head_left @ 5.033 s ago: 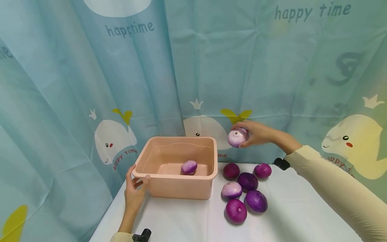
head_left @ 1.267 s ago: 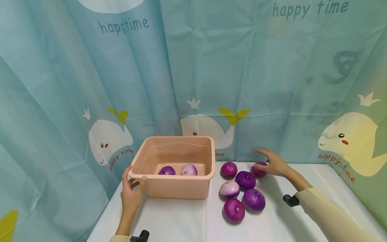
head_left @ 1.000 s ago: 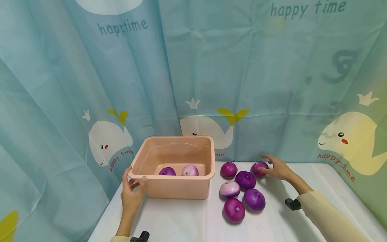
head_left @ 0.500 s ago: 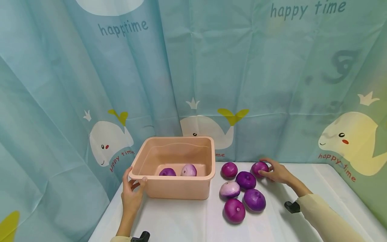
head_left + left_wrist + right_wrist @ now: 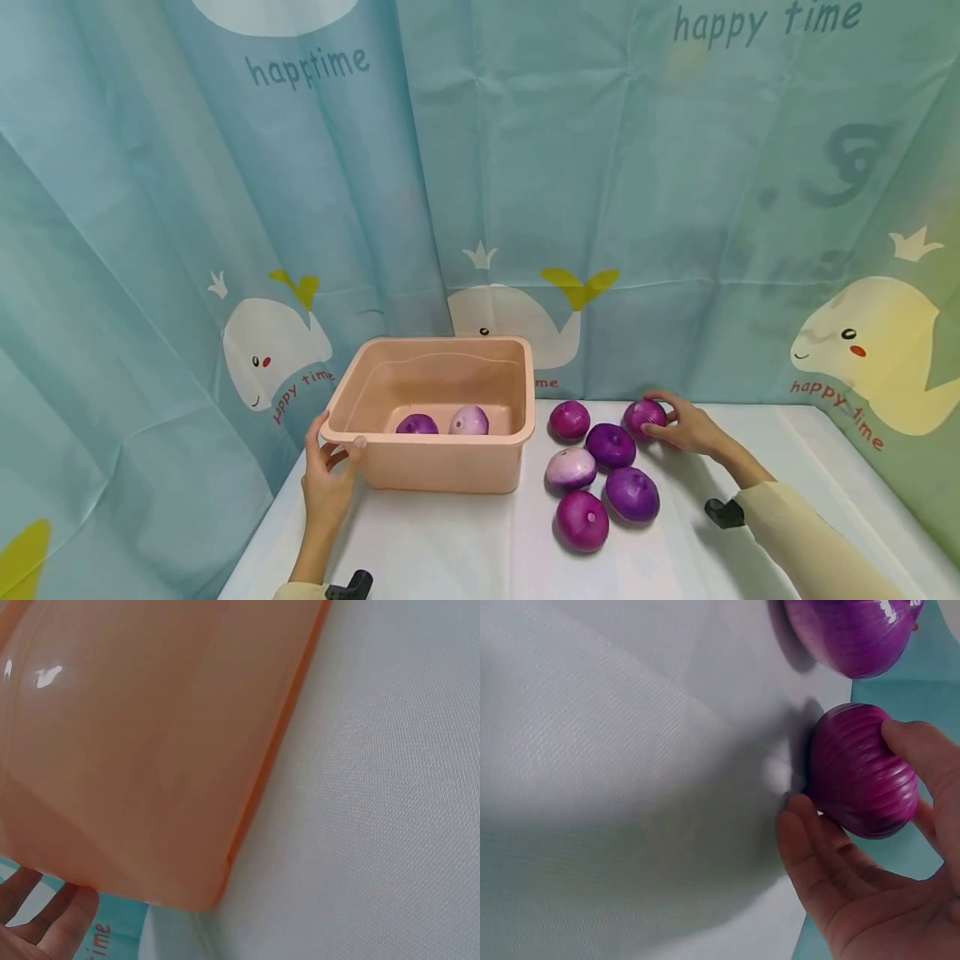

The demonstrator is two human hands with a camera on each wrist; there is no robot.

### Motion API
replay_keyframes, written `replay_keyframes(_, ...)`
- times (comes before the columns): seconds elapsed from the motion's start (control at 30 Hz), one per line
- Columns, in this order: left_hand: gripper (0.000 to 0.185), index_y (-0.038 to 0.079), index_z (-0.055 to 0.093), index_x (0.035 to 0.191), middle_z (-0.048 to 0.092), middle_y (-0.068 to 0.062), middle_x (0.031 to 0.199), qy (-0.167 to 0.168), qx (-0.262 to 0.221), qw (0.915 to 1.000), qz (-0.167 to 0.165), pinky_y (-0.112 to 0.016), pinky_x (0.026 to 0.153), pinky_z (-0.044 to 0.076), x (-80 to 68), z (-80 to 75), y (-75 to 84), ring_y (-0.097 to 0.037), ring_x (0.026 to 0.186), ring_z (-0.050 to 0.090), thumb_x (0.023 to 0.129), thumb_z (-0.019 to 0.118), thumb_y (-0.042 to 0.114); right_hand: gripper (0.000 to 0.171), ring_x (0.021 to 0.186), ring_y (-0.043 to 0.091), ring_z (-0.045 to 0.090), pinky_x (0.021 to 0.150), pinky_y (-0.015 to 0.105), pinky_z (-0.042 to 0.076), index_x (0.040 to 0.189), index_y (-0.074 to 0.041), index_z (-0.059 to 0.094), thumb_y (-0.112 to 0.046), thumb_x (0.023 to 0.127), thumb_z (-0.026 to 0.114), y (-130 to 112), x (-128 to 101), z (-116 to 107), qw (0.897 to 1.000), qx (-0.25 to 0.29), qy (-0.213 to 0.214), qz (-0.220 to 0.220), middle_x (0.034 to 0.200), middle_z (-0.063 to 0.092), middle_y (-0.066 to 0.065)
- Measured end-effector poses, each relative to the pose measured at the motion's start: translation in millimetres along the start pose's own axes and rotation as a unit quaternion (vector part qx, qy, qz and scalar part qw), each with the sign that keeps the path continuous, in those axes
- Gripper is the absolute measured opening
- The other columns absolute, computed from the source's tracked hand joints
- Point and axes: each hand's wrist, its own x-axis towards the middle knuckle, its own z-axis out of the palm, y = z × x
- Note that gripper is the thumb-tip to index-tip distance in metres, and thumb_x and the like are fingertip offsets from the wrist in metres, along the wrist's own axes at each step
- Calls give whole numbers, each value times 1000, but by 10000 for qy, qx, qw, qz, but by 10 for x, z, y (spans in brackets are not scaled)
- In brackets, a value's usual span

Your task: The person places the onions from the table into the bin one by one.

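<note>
A peach plastic basin stands on the white table with a dark purple onion and a pale onion inside. My left hand grips its near left corner, thumb over the rim; the left wrist view shows the basin wall and my fingertips. My right hand curls round the back right purple onion, which still rests on the cloth. In the right wrist view thumb and fingers wrap that onion, with another onion just beyond it.
Several more purple onions lie right of the basin: one at the back, a dark one, a pale one and two nearer me. A whale-print curtain hangs close behind the table.
Five seconds ago my right hand held a pale onion above the basin, which held one onion. It now holds two, and my right hand has settled round the back right onion.
</note>
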Motion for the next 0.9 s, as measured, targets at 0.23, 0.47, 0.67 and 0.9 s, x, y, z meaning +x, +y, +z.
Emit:
replay_keyframes(0.23,74,30,29,160,44,-13,156,-11,-32,10000,-54,-5,76,48,-7,-12,8,-27,115,57,99,69,25,61,96,33,66,70,36,53,137,-2,54,-10,84,84,-88,24,-37,9986,339,-234,-329,106,68,22)
replay_keyframes(0.47,76,25,27,161,44,-17,156,-45,-82,10000,30,-5,76,47,-11,-16,13,-36,117,59,98,69,19,61,85,25,71,69,29,56,138,-1,51,-1,85,80,-297,57,-188,9922,492,-567,-1000,112,65,26)
replay_keyframes(0.67,75,27,29,161,44,-13,157,37,12,10000,54,-5,79,47,-1,-4,-7,-24,116,58,98,70,21,60,77,24,71,64,29,57,139,-3,49,-1,87,79,-482,39,-373,9886,559,-498,-1303,114,59,27)
replay_keyframes(0.9,72,27,31,160,45,-14,156,87,62,9999,116,-5,80,46,8,-1,-2,-32,117,60,98,69,23,59,80,19,72,64,30,58,138,-6,52,-5,87,81,-644,22,-484,9857,387,47,-1638,115,60,26)
